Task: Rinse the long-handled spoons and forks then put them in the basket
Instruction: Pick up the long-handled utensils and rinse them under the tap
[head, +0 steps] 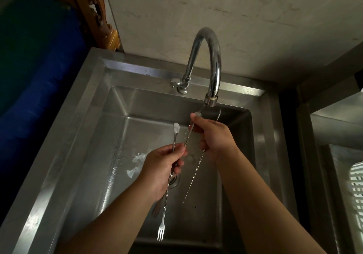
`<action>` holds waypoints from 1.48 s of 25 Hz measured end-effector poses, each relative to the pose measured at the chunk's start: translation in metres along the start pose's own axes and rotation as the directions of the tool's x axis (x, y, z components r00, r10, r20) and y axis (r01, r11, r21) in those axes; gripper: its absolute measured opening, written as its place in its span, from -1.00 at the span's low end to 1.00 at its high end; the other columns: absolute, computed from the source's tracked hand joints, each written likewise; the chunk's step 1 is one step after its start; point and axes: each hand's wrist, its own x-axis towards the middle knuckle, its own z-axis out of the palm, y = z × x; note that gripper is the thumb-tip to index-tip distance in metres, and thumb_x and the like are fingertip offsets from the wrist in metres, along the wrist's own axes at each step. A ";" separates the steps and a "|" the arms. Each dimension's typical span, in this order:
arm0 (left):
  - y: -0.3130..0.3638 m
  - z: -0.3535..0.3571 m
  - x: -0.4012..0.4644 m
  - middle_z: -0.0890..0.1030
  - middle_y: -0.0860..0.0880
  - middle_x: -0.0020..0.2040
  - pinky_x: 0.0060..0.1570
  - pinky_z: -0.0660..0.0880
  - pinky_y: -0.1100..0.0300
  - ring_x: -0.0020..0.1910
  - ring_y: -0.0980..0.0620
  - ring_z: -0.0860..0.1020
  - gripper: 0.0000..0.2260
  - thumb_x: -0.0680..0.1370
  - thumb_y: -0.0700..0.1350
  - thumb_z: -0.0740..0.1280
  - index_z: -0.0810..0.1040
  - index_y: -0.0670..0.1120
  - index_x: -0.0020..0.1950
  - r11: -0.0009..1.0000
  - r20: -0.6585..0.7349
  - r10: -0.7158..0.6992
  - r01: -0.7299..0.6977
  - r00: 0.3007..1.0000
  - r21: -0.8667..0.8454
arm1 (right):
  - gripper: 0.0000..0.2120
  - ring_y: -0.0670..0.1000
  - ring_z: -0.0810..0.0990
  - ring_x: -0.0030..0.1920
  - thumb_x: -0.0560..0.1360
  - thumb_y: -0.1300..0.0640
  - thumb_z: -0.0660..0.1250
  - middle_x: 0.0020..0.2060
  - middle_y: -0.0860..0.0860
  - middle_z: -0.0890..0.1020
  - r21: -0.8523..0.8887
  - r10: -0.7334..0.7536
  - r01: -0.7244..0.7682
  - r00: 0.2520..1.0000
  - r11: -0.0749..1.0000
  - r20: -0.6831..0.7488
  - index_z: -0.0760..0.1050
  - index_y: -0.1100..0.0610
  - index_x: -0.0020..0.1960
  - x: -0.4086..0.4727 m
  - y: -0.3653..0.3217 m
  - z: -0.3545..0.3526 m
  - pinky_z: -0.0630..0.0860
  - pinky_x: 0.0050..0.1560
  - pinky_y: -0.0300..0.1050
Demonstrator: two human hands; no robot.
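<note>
While both forearms reach in from the bottom edge, the two hands work above the basin of a stainless-steel sink (82,135), just below the outlet of a chrome gooseneck faucet (213,57). The left hand (163,167) is curled shut around the twisted shaft of a long-handled fork (164,212), thumb and fingers pinching it near the upper third; the white knob at the handle end rises above the fist, and the three tines point down toward the near wall of the basin. A second utensil appears to run through the same fist, but its form cannot be told. The right hand (214,135) is likewise closed, gripping at least one long twisted-shaft utensil (193,177) whose white-capped end shows at the thumb, directly under the spout; its lower end hangs free over the basin floor, and whether it ends in a bowl or tines cannot be told. A further thin metal piece curves up behind this hand toward the spout. The drain (174,181) lies partly hidden behind the left hand, with patches of white foam on the wet floor to its left. At the far right edge, a white slotted plastic basket (356,191) sits in the neighbouring steel compartment, well apart from both hands.
</note>
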 end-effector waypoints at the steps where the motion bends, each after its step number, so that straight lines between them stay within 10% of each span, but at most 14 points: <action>1: 0.000 -0.001 -0.001 0.74 -0.03 -0.30 -0.58 0.38 0.33 -0.49 0.16 0.52 -0.91 0.49 -0.25 0.48 0.76 -0.09 -0.15 1.000 -0.003 0.006 -0.006 1.000 -0.001 | -0.70 -0.08 0.33 -0.55 0.41 -0.11 0.58 -0.36 0.06 0.62 0.001 0.017 -0.017 1.000 1.000 -0.007 0.72 0.15 -0.20 0.000 -0.001 0.001 0.31 -0.54 -0.22; 11: 0.003 -0.002 -0.003 0.75 -0.03 -0.28 -0.56 0.39 0.33 -0.47 0.17 0.55 -0.90 0.50 -0.25 0.48 0.76 -0.08 -0.14 0.999 0.001 0.038 -0.038 0.999 0.015 | -0.52 -0.13 0.25 -0.61 0.62 -0.18 0.29 -0.30 0.06 0.75 0.060 0.038 -0.041 0.998 0.997 0.052 0.73 0.12 -0.26 0.002 -0.008 -0.002 0.22 -0.64 -0.27; 17: 0.007 0.005 -0.003 0.74 -0.01 -0.30 -0.56 0.41 0.33 -0.48 0.17 0.55 -0.93 0.52 -0.25 0.47 0.73 -0.12 -0.06 0.999 -0.001 0.027 -0.027 1.000 0.033 | -0.83 0.02 0.26 -0.45 0.40 0.04 0.60 -0.30 0.19 0.47 -0.017 -0.054 0.057 0.990 0.998 0.129 0.71 0.13 -0.19 -0.003 -0.002 -0.008 0.22 -0.44 -0.13; 23: 0.008 0.007 -0.004 0.75 -0.02 -0.28 -0.55 0.42 0.33 -0.47 0.17 0.57 -0.92 0.52 -0.26 0.46 0.74 -0.11 -0.08 0.999 -0.001 0.041 -0.041 0.999 0.026 | -0.72 -0.07 0.29 -0.57 0.47 -0.08 0.53 -0.48 0.03 0.44 -0.025 -0.039 0.040 0.999 0.999 0.036 0.69 0.12 -0.23 -0.006 -0.008 -0.001 0.26 -0.56 -0.24; 37: 0.010 0.010 0.001 0.74 -0.06 -0.24 -0.45 0.54 0.31 -0.41 0.13 0.62 -0.88 0.54 -0.20 0.47 0.77 -0.08 -0.17 0.999 0.018 0.049 -0.049 0.999 -0.003 | -0.65 -0.09 0.51 -0.42 0.69 -0.05 0.23 -0.22 0.05 0.72 0.081 -0.017 0.003 0.985 0.997 0.171 0.64 0.18 0.01 -0.020 0.003 0.014 0.47 -0.45 -0.24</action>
